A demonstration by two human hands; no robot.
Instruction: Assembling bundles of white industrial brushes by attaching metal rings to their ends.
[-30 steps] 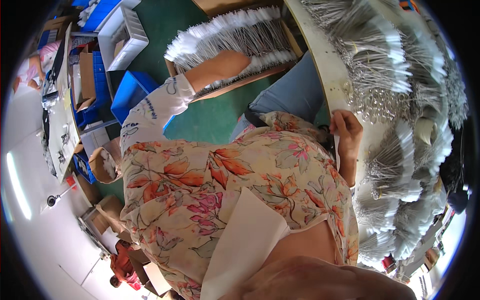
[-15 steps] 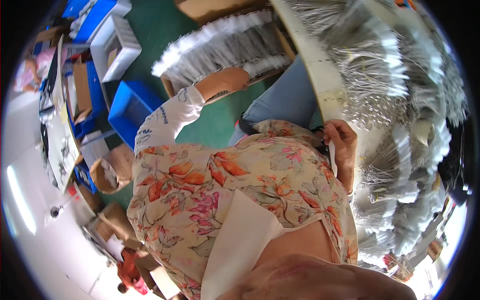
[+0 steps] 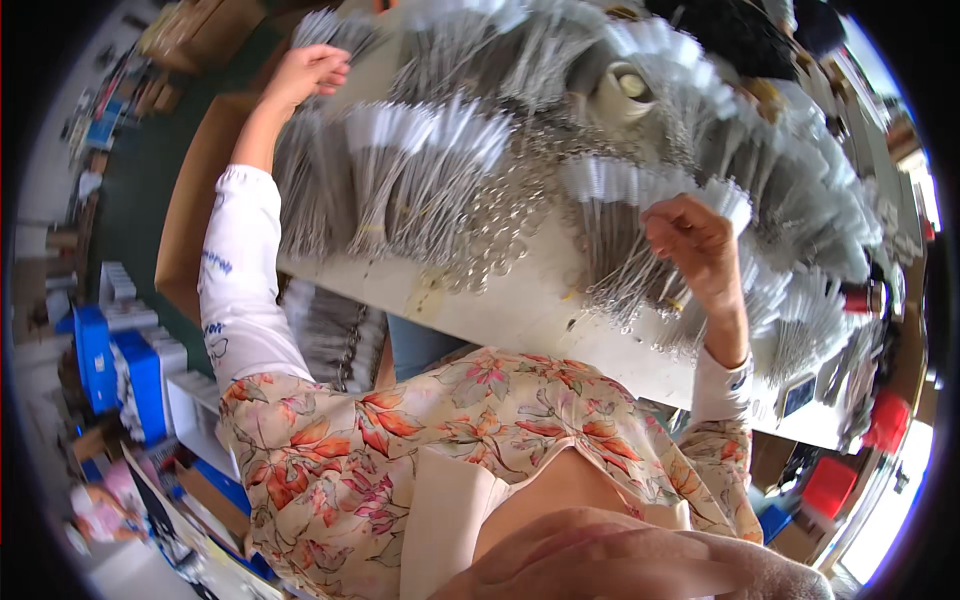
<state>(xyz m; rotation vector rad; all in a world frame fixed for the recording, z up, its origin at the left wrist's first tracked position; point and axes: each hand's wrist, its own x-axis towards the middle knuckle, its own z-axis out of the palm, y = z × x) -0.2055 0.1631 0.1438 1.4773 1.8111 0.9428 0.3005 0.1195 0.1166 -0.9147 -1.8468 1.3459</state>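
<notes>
A white table (image 3: 520, 310) is covered with fanned bundles of thin metal wires with white ends (image 3: 430, 170). My left hand (image 3: 310, 72) is stretched to the far left corner, fingers curled against a wire bundle (image 3: 335, 30); whether it grips it is unclear. My right hand (image 3: 692, 240) is closed like a fist over another wire bundle (image 3: 620, 285) near the table's front right. A heap of small metal rings (image 3: 505, 225) lies between the hands. Both arms wear white sleeves under a floral shirt.
A white cup-like pot (image 3: 625, 85) stands among the bundles at the back. Blue crates (image 3: 110, 365) sit on the floor at the left, with a cardboard box (image 3: 195, 200) beside the table. Red boxes (image 3: 885, 420) are at the right.
The view has swung up from the floor and lap to the table. My left arm has reached up to the far left bundle, and my right hand has moved from the table's edge onto a bundle.
</notes>
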